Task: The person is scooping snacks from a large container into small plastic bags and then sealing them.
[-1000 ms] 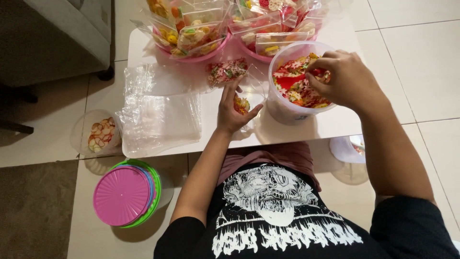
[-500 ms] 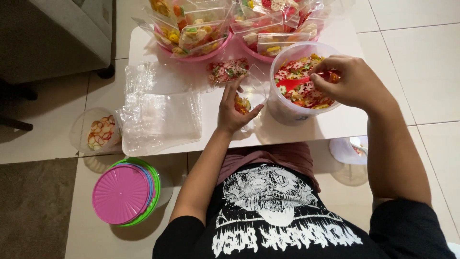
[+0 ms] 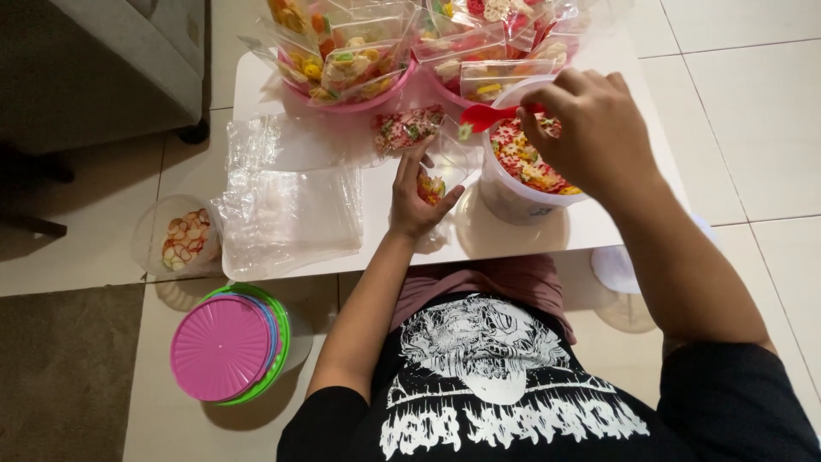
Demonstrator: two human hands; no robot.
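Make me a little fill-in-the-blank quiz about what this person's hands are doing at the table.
1. The right hand lifts a small scoop whose colour is ____.
2. The left hand holds open a small clear ____ with a few sweets in it.
3. The tub of mixed sweets stands on the white ____.
4. On the floor, the top lid of the stack of lids is coloured ____.

Missing words: red; bag; table; pink

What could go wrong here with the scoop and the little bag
The red scoop in the right hand sits over the tub rim, so pieces may spill onto the white table. The left hand holds the small clear bag open alone; its mouth could fold shut.
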